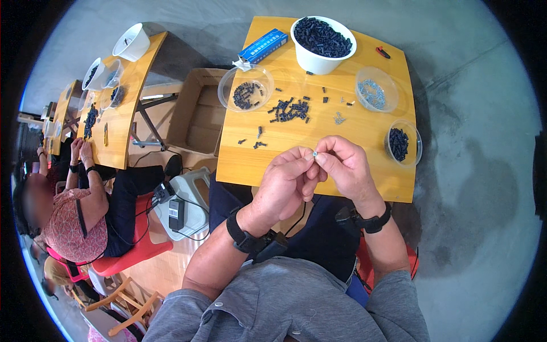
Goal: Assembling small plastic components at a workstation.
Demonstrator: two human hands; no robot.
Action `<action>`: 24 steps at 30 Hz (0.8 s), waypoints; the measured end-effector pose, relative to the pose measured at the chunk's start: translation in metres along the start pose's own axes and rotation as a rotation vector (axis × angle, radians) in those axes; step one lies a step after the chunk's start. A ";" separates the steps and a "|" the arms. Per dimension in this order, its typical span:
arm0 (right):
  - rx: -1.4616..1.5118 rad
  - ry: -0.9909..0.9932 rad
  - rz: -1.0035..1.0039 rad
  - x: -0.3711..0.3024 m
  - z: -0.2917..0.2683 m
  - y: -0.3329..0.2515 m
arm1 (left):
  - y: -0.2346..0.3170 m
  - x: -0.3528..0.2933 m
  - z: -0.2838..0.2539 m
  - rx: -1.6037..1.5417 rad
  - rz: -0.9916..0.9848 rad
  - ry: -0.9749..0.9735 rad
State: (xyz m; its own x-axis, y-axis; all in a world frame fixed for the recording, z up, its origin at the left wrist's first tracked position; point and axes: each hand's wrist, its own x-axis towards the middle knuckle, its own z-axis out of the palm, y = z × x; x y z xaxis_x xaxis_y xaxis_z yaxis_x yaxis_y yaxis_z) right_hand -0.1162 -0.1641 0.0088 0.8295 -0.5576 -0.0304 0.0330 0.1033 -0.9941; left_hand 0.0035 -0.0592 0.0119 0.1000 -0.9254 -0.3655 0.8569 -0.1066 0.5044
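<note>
Over the near edge of the table, my left hand [286,175] and my right hand [345,165] meet fingertip to fingertip. Between the pinched thumbs and forefingers shows a tiny silvery piece [314,154], like a screw head. Whatever else the left fingers hold is hidden behind them. Just beyond the hands lie a pile of short black plastic pieces [290,110] and a small heap of silver screws [339,118]. A few black pieces [260,145] lie apart, to the left.
A white bucket of black pieces [322,68] stands at the back, beside a blue box [264,45]. Clear tubs hold black pieces [247,96], screws [373,94] and more black pieces [399,144]. Red-handled pliers [383,52] lie far right. Another person [80,211] works at the left table [122,131].
</note>
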 end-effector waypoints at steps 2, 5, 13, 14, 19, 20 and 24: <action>0.026 0.027 0.013 0.002 0.000 0.003 | -0.001 0.003 0.000 0.058 0.024 0.029; 0.102 0.044 0.074 0.006 0.000 0.007 | -0.007 0.007 -0.003 0.135 0.129 0.137; 0.563 0.073 0.286 0.009 0.004 0.011 | -0.009 0.016 -0.019 0.382 0.307 0.174; 0.563 0.073 0.289 0.010 0.004 0.011 | -0.010 0.017 -0.020 0.394 0.324 0.162; 0.581 0.085 0.308 0.011 0.009 0.014 | -0.010 0.020 -0.024 0.456 0.405 0.140; 0.582 0.085 0.310 0.011 0.009 0.015 | -0.009 0.020 -0.023 0.480 0.432 0.129; 0.578 0.127 0.318 0.012 0.014 0.013 | -0.012 0.022 -0.026 0.685 0.570 0.149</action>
State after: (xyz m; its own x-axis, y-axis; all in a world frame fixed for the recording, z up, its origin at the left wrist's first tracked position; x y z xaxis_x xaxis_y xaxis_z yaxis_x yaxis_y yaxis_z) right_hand -0.0979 -0.1585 -0.0035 0.7774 -0.5158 -0.3600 0.1203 0.6836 -0.7198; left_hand 0.0087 -0.0692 -0.0225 0.5229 -0.8524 0.0090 0.1727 0.1163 0.9781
